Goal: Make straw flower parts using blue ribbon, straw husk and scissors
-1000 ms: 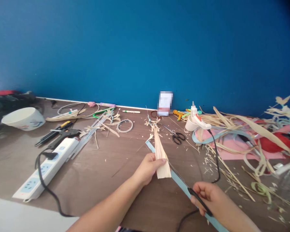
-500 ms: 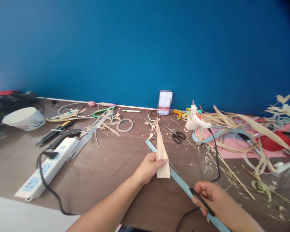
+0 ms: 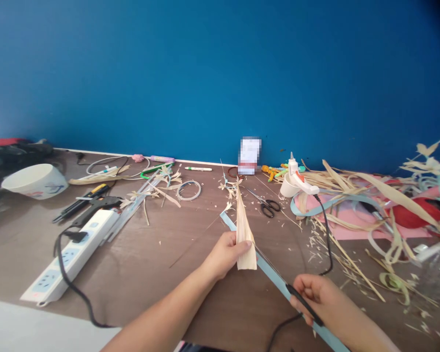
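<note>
My left hand pinches a pale tan leaf strip that stands upright and tapers to a point. My right hand is closed around the black handle of a thin needle-tipped tool with a black cord trailing from it. The tool's fine metal tip reaches up to the lower edge of the leaf strip. A long light-blue strip lies on the brown table beneath both hands.
A white power strip with a black cable lies at the left, beside black pliers and a white bowl. Black scissors, a white glue gun and heaps of leaf strips crowd the right side.
The leaf strip has tipped slightly more upright in my left hand. Both hands stay almost where they were.
</note>
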Available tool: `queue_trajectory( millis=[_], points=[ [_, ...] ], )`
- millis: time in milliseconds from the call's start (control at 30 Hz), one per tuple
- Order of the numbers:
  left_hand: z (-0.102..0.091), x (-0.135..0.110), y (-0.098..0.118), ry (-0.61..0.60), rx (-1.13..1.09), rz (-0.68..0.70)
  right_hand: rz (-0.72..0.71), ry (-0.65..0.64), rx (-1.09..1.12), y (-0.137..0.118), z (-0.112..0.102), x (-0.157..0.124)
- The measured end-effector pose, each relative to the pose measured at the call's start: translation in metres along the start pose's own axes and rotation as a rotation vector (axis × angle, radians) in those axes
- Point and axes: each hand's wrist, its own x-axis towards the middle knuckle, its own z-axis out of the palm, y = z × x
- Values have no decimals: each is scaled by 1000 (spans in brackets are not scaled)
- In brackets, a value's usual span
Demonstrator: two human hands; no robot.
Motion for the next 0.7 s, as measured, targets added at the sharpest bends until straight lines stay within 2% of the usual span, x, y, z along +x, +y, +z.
queue_trajectory(
  millis=[167,700],
  points=[
    [0,-1,-1,-9,63,19,6,-22,-16,-6,0,-2],
    [2,-1,1,-48,-112,-54,-36,18,-6,-4,2,-3]
  ],
)
